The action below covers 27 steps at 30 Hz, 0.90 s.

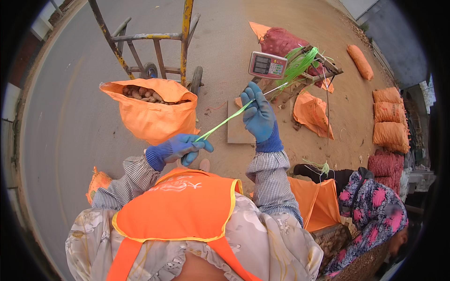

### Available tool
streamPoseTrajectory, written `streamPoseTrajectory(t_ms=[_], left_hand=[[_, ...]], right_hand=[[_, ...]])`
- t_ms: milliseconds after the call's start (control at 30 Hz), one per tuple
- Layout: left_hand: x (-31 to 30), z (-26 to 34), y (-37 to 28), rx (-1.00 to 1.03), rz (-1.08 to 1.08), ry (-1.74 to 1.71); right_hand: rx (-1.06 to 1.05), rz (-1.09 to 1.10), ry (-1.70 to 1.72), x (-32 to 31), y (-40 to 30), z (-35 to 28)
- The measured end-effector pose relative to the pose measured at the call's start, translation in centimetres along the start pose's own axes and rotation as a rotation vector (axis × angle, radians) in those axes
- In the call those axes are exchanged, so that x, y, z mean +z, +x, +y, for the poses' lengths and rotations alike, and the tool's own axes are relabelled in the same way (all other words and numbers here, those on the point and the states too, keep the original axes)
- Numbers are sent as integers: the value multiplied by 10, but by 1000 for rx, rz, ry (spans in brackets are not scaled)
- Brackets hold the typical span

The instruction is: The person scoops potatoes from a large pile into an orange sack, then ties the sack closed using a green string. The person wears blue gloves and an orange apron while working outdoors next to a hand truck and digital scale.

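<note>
A light green plastic tie strip (225,121) runs taut between my two gloved hands. My left hand (181,146), in a blue coated work glove, pinches its lower end in front of my orange apron (182,207). My right hand (259,114), higher up and gloved alike, holds the other end with fingers curled, and a thin white length (276,89) sticks out beyond it. Past my left hand stands an open orange woven sack (158,117) with brown tubers (149,94) showing in its mouth. Just beyond my right hand is the display of a platform scale (268,65).
A hand truck (185,38) stands behind the sack. Green strips (302,65) hang on a frame near a red mesh sack (283,41). An orange sack (313,112) lies on the ground. Filled sacks (390,119) are stacked right. A person (372,210) bends at lower right beside another orange sack (313,200).
</note>
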State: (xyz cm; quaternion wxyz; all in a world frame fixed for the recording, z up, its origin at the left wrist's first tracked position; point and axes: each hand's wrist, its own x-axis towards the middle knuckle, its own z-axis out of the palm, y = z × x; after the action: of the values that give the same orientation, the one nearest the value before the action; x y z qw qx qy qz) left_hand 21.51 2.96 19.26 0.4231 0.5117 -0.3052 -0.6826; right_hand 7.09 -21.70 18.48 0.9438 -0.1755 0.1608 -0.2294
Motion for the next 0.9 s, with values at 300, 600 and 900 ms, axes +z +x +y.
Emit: streamPoseTrajectory(t_ms=[300, 600, 900], left_hand=[[5, -10, -27, 48, 19, -10], [-27, -33, -61, 39, -253, -136], [-143, -57, -117, 199, 570, 958]], right_hand=[[-59, -63, 13, -22, 10, -21], [-153, -24, -28, 2, 23, 21], [-928, 317, -831, 43, -49, -63]])
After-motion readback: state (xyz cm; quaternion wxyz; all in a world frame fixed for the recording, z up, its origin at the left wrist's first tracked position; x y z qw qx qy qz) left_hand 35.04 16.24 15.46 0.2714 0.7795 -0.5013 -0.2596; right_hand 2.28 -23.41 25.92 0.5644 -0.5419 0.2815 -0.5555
